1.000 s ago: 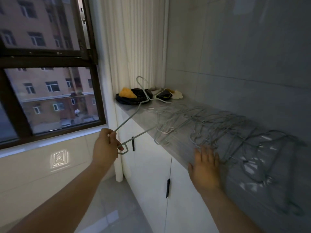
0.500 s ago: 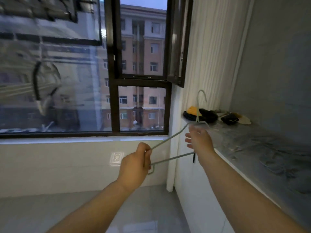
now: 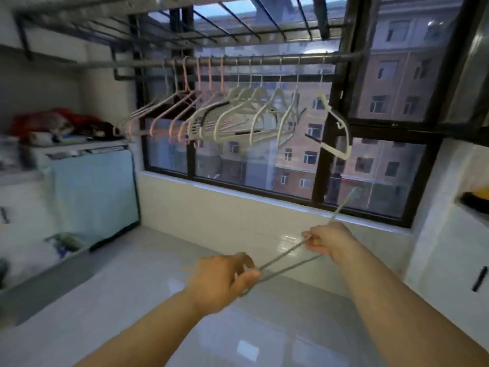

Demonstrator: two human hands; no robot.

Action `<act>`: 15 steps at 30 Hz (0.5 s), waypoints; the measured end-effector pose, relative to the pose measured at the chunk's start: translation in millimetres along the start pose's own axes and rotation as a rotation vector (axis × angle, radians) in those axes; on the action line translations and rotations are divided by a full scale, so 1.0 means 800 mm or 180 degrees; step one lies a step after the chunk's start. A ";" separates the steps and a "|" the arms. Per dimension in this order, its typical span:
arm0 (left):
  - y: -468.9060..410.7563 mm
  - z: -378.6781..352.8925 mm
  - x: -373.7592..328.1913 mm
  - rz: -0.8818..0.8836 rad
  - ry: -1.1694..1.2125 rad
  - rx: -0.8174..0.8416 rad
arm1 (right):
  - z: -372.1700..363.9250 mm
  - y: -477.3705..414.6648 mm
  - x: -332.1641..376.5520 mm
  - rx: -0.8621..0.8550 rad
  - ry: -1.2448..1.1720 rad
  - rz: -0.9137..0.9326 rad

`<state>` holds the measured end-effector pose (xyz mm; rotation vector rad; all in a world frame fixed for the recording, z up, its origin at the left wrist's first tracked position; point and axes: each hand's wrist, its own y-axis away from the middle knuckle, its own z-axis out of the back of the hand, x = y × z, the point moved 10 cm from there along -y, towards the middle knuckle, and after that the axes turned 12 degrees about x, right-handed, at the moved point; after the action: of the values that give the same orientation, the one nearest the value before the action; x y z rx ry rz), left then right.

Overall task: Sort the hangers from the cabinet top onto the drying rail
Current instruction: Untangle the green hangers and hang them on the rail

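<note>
A thin grey wire hanger (image 3: 288, 256) is held low in front of me by both hands. My left hand (image 3: 223, 279) grips its lower corner, and my right hand (image 3: 326, 241) pinches it near the neck, with the hook stretching up and right, blurred. Above, the drying rail (image 3: 264, 60) runs across the window. Pink hangers (image 3: 172, 112) hang on its left part and cream hangers (image 3: 267, 115) on its middle and right. Only a corner of the cabinet top (image 3: 473, 207) shows at the right edge.
A dark metal rack (image 3: 185, 25) sits above the rail. A blue-covered appliance (image 3: 92, 192) with clothes piled on top stands at the left. The white cabinet (image 3: 449, 260) is at the right, and a glossy tiled floor (image 3: 158, 300) lies below.
My view has swung left from the cabinet to the window and rail. My right hand left the cabinet top and took hold of the grey hanger, which both hands now carry toward the rail.
</note>
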<state>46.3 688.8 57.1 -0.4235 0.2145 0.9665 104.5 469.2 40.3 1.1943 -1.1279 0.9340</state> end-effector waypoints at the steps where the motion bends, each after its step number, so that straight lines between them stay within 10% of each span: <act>1: 0.013 0.015 0.025 0.0180 -0.0068 -0.0040 | -0.025 -0.001 -0.004 0.0103 0.0044 -0.0070; 15: 0.043 0.119 0.312 0.1565 0.0260 -0.0945 | -0.348 -0.050 0.007 0.2056 0.0935 0.0220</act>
<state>155.5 934.5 44.3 -0.7028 0.2560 1.4740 187.8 737.7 35.6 1.4665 -0.6442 1.5419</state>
